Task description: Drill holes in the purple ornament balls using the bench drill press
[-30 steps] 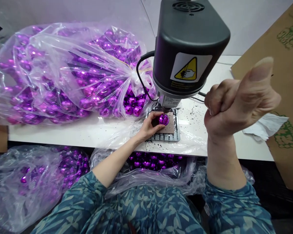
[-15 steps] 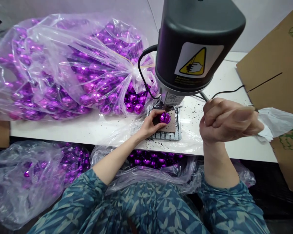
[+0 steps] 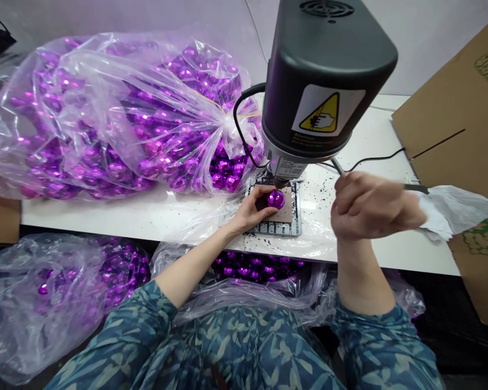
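Note:
My left hand (image 3: 250, 210) grips a shiny purple faceted ball (image 3: 275, 199) and holds it on a brown pad (image 3: 283, 214) over a slotted metal base plate (image 3: 296, 216), directly under the spindle of a black bench drill press (image 3: 325, 81). My right hand (image 3: 370, 206) is closed in a fist around the press's thin metal lever (image 3: 415, 188), to the right of the machine and above the table edge.
A large clear bag of purple balls (image 3: 117, 119) lies on the white table (image 3: 106, 214) to the left. More bags of balls (image 3: 61, 292) sit below the table edge. A cardboard box (image 3: 459, 141) and crumpled white tissue (image 3: 455, 208) stand on the right. Dark shavings dot the table.
My right hand has come down from a raised position with the thumb up to a lower one near the table, fist around the lever. The left hand kept the ball under the press.

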`<state>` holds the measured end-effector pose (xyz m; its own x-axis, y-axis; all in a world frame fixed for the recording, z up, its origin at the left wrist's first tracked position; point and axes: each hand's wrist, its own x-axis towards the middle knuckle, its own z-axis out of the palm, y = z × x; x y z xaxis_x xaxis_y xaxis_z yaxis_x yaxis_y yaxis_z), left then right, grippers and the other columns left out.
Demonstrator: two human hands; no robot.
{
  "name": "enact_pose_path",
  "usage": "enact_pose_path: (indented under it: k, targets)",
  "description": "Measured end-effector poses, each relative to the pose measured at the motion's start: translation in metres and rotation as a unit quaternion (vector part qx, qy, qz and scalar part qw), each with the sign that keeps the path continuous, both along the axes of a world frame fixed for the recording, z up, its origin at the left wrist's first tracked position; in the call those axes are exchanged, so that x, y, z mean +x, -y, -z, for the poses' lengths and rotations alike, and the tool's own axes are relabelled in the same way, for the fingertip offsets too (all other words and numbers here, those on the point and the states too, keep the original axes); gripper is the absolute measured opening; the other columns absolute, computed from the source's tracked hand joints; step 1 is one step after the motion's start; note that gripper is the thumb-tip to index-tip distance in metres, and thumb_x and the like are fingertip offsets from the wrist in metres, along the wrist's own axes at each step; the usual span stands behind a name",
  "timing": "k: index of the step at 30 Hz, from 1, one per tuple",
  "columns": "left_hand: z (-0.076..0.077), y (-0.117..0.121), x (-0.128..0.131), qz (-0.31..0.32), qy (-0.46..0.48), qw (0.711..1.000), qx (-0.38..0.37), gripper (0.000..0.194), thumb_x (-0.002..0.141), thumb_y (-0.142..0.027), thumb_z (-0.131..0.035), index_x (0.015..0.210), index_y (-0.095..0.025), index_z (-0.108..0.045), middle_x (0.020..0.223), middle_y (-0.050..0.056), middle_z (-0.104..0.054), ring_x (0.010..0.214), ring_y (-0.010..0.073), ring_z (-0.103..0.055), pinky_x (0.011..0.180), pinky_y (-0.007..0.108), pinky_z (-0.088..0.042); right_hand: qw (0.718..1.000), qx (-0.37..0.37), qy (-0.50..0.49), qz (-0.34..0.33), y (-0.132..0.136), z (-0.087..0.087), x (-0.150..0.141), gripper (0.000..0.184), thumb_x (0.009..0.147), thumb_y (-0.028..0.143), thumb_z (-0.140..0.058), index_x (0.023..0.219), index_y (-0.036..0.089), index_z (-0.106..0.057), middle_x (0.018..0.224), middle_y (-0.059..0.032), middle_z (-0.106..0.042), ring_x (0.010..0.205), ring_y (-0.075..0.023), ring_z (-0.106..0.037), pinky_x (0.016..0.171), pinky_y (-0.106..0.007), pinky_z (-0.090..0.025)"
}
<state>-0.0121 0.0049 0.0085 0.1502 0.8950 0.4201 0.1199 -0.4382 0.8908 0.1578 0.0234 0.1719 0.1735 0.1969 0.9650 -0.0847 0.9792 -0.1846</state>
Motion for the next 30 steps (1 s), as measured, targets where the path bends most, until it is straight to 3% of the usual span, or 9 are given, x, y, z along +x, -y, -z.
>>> enact_pose_path:
  k: [7,10,13,15,19,21,25,28,30]
  targets:
    - [-0.022,0.035,-0.004,-0.116,-0.029,0.993,-0.001,0.043,0.085,-0.04,-0.08,0.115,-0.02,-0.058,0.113,0.009,-0.068,0.102,0.0219,-0.068,0.089,0.041,-0.059,0.985,-0.164,-0.055,0.021,-0.015,-0.068,-0.016,0.062,0.084,0.047,-0.067,0.04,0.015,-0.036,0.037,0.0046,-0.022,0.033,-0.002,-0.03,0.037,-0.025,-0.016]
    - [-0.032,0.079,-0.017,-0.027,-0.121,0.991,0.053,0.031,0.087,-0.033,-0.075,0.11,-0.021,-0.059,0.103,0.007,-0.068,0.095,0.0212,-0.067,0.083,0.039,-0.06,0.982,-0.181,-0.045,0.033,-0.015,-0.069,-0.015,0.062,0.083,0.051,-0.066,0.041,0.015,-0.04,0.038,0.0037,-0.027,0.035,-0.0006,-0.033,0.04,-0.024,-0.017]
    - [-0.033,0.118,-0.033,0.095,-0.268,0.955,0.082,0.032,0.088,-0.036,-0.074,0.113,-0.021,-0.062,0.106,0.01,-0.069,0.1,0.0261,-0.067,0.084,0.042,-0.06,0.98,-0.193,-0.032,0.039,-0.013,-0.067,-0.013,0.061,0.084,0.052,-0.066,0.042,0.016,-0.041,0.039,0.0032,-0.029,0.037,-0.0004,-0.037,0.041,-0.024,-0.019]
    - [-0.03,0.127,-0.043,0.114,-0.322,0.934,0.108,0.04,0.087,-0.043,-0.076,0.117,-0.02,-0.063,0.113,0.013,-0.069,0.105,0.0288,-0.066,0.086,0.043,-0.06,0.979,-0.197,-0.032,0.04,-0.012,-0.066,-0.014,0.061,0.084,0.051,-0.067,0.041,0.016,-0.04,0.039,0.003,-0.029,0.038,-0.0008,-0.038,0.041,-0.025,-0.02]
    - [-0.027,0.085,-0.067,-0.038,-0.287,0.942,0.169,0.027,0.099,-0.02,-0.058,0.125,-0.024,-0.062,0.121,0.009,-0.07,0.115,0.0262,-0.065,0.096,0.046,-0.058,0.978,-0.194,-0.062,0.052,-0.01,-0.068,-0.017,0.065,0.084,0.051,-0.066,0.04,0.016,-0.034,0.041,0.0024,-0.025,0.038,-0.0017,-0.037,0.042,-0.026,-0.019]
    - [-0.029,0.044,-0.08,-0.119,-0.312,0.931,0.15,0.042,0.093,-0.004,-0.052,0.127,-0.026,-0.064,0.132,0.009,-0.067,0.13,0.0306,-0.057,0.108,0.055,-0.051,0.976,-0.201,-0.06,0.052,-0.009,-0.068,-0.018,0.063,0.084,0.051,-0.066,0.041,0.016,-0.036,0.042,0.0025,-0.026,0.038,-0.0024,-0.038,0.043,-0.027,-0.019]
    - [-0.033,-0.021,-0.099,-0.101,-0.387,0.913,0.076,0.05,0.079,0.0,-0.061,0.121,-0.025,-0.07,0.137,0.013,-0.065,0.134,0.0412,-0.053,0.109,0.064,-0.045,0.977,-0.196,-0.078,0.033,-0.01,-0.07,-0.019,0.059,0.083,0.05,-0.066,0.042,0.017,-0.04,0.038,0.004,-0.026,0.035,-0.0019,-0.033,0.041,-0.026,-0.016]
    - [-0.039,-0.032,-0.103,-0.099,-0.395,0.911,0.063,0.051,0.075,-0.005,-0.068,0.124,-0.022,-0.069,0.123,0.015,-0.068,0.116,0.0378,-0.062,0.1,0.058,-0.051,0.979,-0.188,-0.071,0.024,-0.011,-0.071,-0.019,0.06,0.084,0.048,-0.065,0.042,0.016,-0.038,0.038,0.0047,-0.024,0.034,-0.0018,-0.032,0.039,-0.025,-0.016]
    - [-0.048,-0.023,-0.101,-0.138,-0.315,0.937,0.057,0.057,0.077,-0.013,-0.074,0.133,-0.022,-0.063,0.12,0.014,-0.067,0.11,0.0327,-0.063,0.098,0.054,-0.054,0.981,-0.182,-0.063,0.022,-0.011,-0.07,-0.018,0.061,0.086,0.046,-0.063,0.041,0.016,-0.034,0.038,0.0045,-0.023,0.034,-0.0015,-0.033,0.039,-0.025,-0.016]
